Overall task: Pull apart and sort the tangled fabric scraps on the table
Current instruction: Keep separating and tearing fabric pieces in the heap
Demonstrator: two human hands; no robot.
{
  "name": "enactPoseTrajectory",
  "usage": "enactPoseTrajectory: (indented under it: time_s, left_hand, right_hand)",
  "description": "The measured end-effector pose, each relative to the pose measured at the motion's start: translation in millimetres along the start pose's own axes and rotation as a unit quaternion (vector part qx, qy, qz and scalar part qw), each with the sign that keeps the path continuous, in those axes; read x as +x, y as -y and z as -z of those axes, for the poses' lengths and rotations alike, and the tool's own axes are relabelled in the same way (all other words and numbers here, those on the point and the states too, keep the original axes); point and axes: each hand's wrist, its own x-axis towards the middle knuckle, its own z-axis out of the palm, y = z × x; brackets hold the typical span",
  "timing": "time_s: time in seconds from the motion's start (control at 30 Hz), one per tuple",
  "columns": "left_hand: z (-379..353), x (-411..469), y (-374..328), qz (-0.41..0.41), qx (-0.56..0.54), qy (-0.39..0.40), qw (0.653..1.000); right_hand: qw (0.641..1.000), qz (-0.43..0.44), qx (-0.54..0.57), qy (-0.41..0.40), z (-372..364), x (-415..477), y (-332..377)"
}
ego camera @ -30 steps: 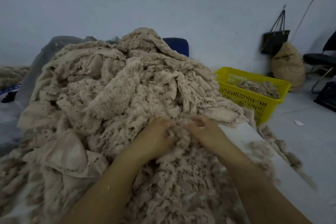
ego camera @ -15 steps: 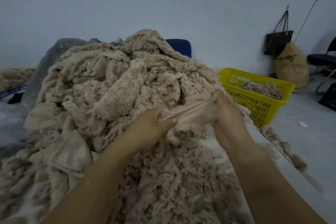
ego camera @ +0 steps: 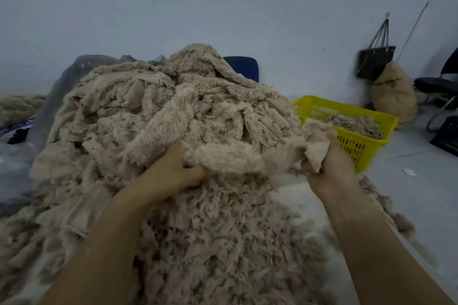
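A big heap of beige fabric scraps (ego camera: 148, 116) covers the white table (ego camera: 292, 203), fluffy pieces mixed with flat ones. Between my hands stretches one fluffy beige scrap (ego camera: 238, 158), lifted just above the heap's near slope. My left hand (ego camera: 173, 171) grips its left end with curled fingers. My right hand (ego camera: 332, 163) grips its right end, where a flat flap hangs over the fingers. Shredded loose scraps (ego camera: 223, 242) lie on the table under my forearms.
A yellow plastic basket (ego camera: 359, 148) with some scraps in it stands on the floor right of the table. Behind it a tan sack (ego camera: 394, 96) and a black bag (ego camera: 374, 59) hang at the wall. A black chair (ego camera: 438, 86) is far right, a blue chair back (ego camera: 244, 67) behind the heap.
Both hands took hold of a scrap in the heap, lifted it, then moved apart. The scrap is now stretched wide, with my right hand far over toward the basket.
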Motion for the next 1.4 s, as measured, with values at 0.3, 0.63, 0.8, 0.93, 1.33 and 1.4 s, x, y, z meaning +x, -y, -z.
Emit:
enactPoseTrajectory:
  time_s: [0.3,0.63,0.8,0.93,1.33,1.4]
  left_hand:
    - [-45,14,-64,-0.147,-0.071,-0.027,0.986]
    - [-58,32,-32,0.010,-0.365,-0.120,0.923]
    - [-76,22,-38,-0.049,-0.129,0.133,0.982]
    - [-72,25,-45,-0.073,-0.186,0.078,0.977]
    - [-42,37,-62,-0.040,-0.513,-0.099,0.852]
    - [-43,32,-53,-0.051,-0.310,-0.084,0.946]
  right_hand:
    - [0.943,0.069,-0.294,0.137,-28,-22,-17]
    - [0.939,0.060,-0.326,0.093,-21,-19,-5]
    - [0.948,0.032,-0.299,0.107,-30,-7,-2]
    - [0.975,0.008,-0.187,0.122,-33,-1,-2]
    - [0.907,0.070,-0.375,0.180,-26,-27,-45]
    - [0.947,0.038,-0.276,0.160,-30,-25,-30]
